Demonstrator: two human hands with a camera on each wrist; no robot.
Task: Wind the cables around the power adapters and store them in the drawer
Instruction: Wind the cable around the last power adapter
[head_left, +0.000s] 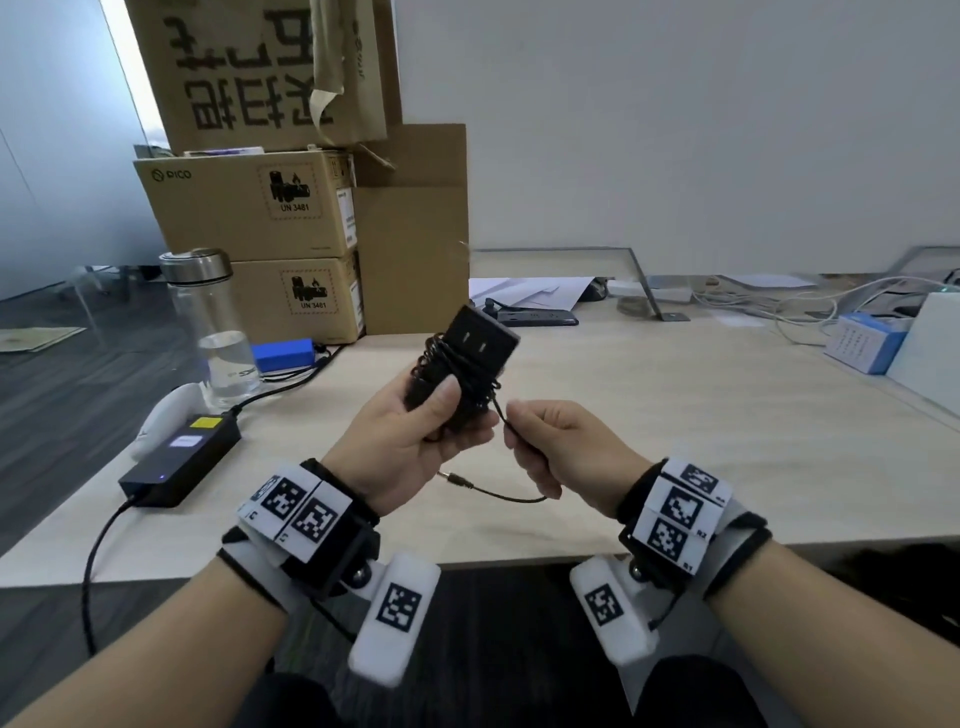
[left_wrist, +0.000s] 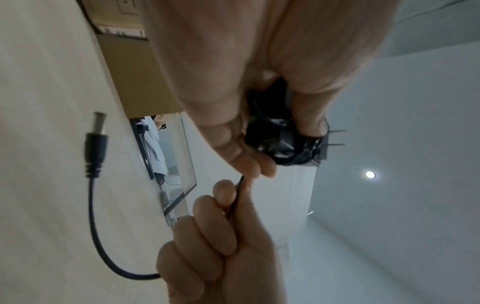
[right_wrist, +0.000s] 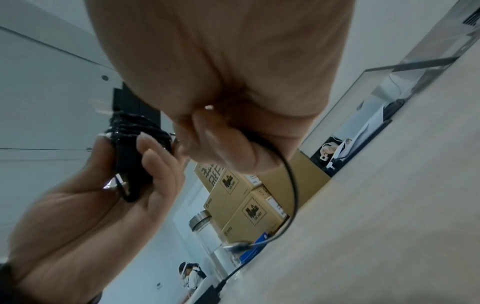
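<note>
My left hand (head_left: 410, 431) grips a black power adapter (head_left: 475, 345) above the desk, prongs facing me, with several turns of thin black cable wound round its body. The adapter (left_wrist: 285, 142) also shows in the left wrist view, held between thumb and fingers. My right hand (head_left: 558, 444) pinches the loose cable end (head_left: 506, 423) just right of the adapter. The remaining tail hangs below my fist and ends in a barrel plug (head_left: 454, 479), (left_wrist: 96, 142). A second, larger black adapter (head_left: 179, 460) lies on the desk at the left with its cords attached.
A clear water bottle (head_left: 215, 332) and a blue pack (head_left: 283, 354) stand at the left by stacked cardboard boxes (head_left: 249, 208). A black power strip (head_left: 540, 317), papers and white cables lie along the back. A blue-white box (head_left: 865, 343) sits at the right. The wooden desk (head_left: 675, 415) stretches ahead.
</note>
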